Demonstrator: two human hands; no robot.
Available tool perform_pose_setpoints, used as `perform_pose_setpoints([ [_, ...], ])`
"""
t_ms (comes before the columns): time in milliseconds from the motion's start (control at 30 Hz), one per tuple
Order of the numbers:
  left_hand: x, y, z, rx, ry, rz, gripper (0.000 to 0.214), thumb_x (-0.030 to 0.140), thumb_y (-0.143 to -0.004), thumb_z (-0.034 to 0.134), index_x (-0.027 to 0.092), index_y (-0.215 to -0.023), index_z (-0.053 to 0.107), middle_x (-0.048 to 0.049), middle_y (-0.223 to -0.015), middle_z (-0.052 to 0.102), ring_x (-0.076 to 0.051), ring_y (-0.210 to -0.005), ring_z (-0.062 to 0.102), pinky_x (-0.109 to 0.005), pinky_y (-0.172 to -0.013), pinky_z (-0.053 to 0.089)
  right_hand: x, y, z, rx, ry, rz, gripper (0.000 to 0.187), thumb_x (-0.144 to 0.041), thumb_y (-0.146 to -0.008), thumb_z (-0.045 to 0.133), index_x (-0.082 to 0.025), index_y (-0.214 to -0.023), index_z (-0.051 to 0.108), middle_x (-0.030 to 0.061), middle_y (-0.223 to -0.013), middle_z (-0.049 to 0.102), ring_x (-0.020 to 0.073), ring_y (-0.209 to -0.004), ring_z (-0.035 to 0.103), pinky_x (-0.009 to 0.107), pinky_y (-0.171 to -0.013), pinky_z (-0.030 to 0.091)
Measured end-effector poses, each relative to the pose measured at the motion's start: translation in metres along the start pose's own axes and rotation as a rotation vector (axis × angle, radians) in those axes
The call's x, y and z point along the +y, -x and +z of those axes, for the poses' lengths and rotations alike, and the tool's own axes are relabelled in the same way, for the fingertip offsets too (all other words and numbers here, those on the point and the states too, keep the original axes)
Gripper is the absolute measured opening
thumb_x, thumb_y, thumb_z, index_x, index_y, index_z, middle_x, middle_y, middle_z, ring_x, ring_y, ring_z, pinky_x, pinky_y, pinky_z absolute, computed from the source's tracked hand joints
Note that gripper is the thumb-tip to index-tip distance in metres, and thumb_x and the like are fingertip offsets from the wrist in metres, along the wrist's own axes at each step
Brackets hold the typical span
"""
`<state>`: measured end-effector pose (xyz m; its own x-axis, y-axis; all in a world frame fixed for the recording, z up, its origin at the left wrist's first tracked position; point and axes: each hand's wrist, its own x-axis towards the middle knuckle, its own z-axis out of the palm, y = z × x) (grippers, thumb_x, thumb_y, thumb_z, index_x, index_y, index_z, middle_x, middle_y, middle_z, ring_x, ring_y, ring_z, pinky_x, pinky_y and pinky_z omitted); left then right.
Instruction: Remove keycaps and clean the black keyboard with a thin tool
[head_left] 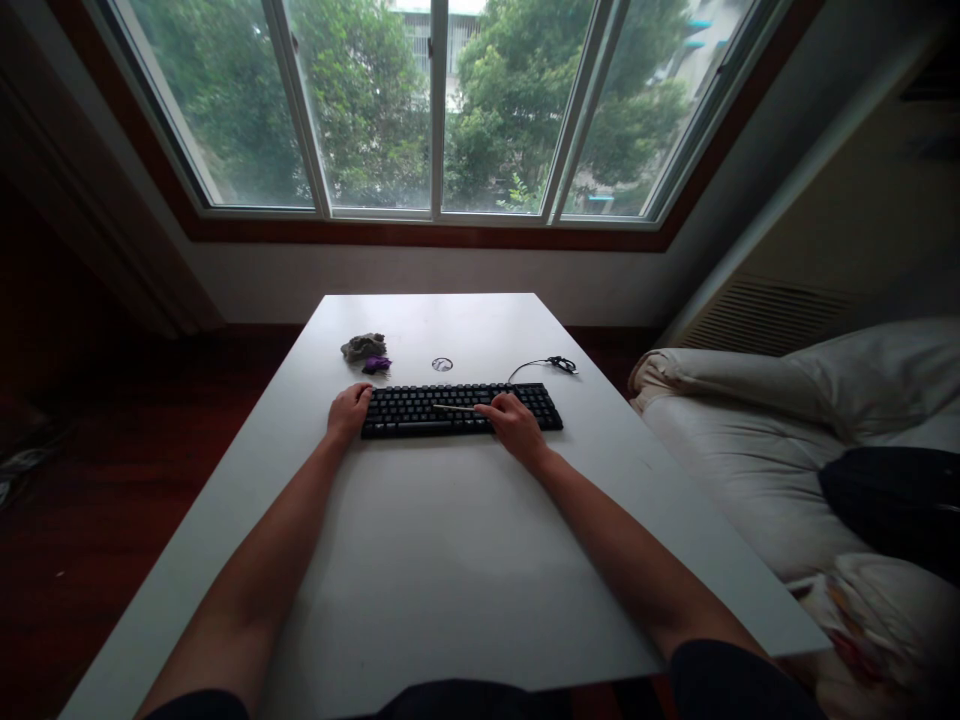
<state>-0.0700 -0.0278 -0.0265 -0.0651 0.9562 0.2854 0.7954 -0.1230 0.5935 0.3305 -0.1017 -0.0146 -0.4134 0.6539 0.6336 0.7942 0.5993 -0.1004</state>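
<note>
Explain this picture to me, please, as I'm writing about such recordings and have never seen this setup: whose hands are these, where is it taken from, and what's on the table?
There is no robot here: a person works bare-handed. The single view is taken from that person's head, looking forward and down.

On the white table lies a black computer keyboard. The left hand is at its left end; whether it grips or merely rests is hard to tell. The right hand holds a thin stick over the keys.

Beyond the keyboard lie a crumpled gray bundle, a purple item, a small round item and a bunched black cable.
</note>
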Motion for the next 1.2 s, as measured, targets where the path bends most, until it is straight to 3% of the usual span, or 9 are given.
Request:
perform_pose_setpoints([
  [733,-0.0012,0.0001,0.0015,0.01,0.002,0.028,0.041,0.042,-0.099,0.043,0.022,-0.122,0.07,-0.008,-0.122,0.073,-0.024,-0.111,0.066,-0.035,-0.099,0.049,0.0051,0.0017,0.0025,0.007,0.029,0.03,0.047,-0.004,-0.095,0.052,-0.032,-0.128,0.071,0.0077,-0.106,0.061,0.0214,-0.098,0.054,0.033,-0.086,0.049],
  [1200,-0.0021,-0.0009,0.0,-0.066,-0.069,0.052,0.046,0.046,-0.099,0.045,0.024,-0.135,0.065,-0.0084,-0.131,0.07,-0.027,-0.115,0.063,-0.039,-0.102,0.046,0.0014,0.0001,0.0016,0.007,0.041,0.025,0.051,-0.002,-0.094,0.051,-0.034,-0.129,0.071,0.0074,-0.106,0.061,0.0217,-0.098,0.054,0.033,-0.085,0.049],
])
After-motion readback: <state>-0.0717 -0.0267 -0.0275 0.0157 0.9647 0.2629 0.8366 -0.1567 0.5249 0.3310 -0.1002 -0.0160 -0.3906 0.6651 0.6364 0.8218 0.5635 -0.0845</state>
